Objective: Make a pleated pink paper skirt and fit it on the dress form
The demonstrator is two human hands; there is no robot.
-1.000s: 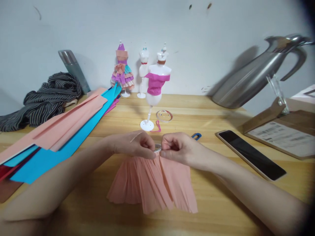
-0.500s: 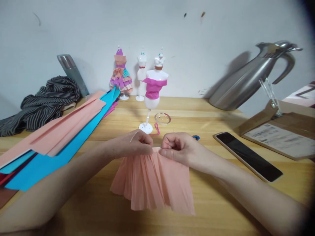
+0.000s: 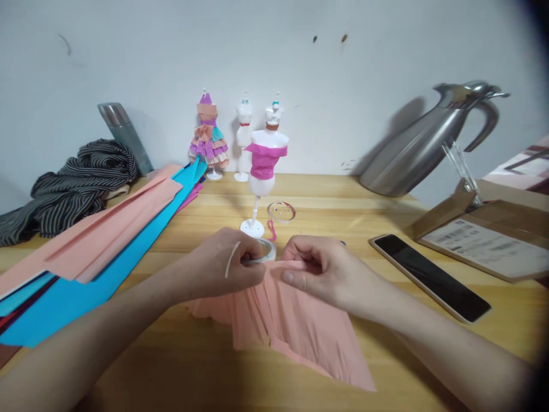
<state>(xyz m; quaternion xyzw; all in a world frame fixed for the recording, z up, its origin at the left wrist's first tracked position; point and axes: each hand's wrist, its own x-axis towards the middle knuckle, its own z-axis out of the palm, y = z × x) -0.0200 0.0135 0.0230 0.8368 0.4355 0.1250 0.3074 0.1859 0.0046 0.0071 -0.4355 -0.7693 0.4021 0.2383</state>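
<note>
A sheet of peach crepe paper (image 3: pixel 309 326) hangs in front of me above the table, gathered into pleats along its top edge. My left hand (image 3: pixel 234 260) is closed on the pleated top edge, together with a pale ring (image 3: pixel 269 252) that looks like a roll of tape. A thin whitish strip (image 3: pixel 231 260) lies across the back of that hand. Fingers and thumb of my right hand (image 3: pixel 321 266) pinch the same edge farther right. Beyond my hands stands a white dress form (image 3: pixel 261 186) wearing a magenta wrapped top (image 3: pixel 262 162).
Folded peach and blue paper (image 3: pixel 124 229) lies at left by a striped cloth (image 3: pixel 86 177) and a bottle (image 3: pixel 124 131). More small forms (image 3: pixel 243 137) stand behind, one in a ruffled dress (image 3: pixel 209 140). A phone (image 3: pixel 429 277), cardboard box (image 3: pixel 493 229) and steel jug (image 3: pixel 412 149) are at right.
The crepe paper's right side has swung out to the right and lower. My left hand has turned, so the pale ring shows more. The view has shifted slightly.
</note>
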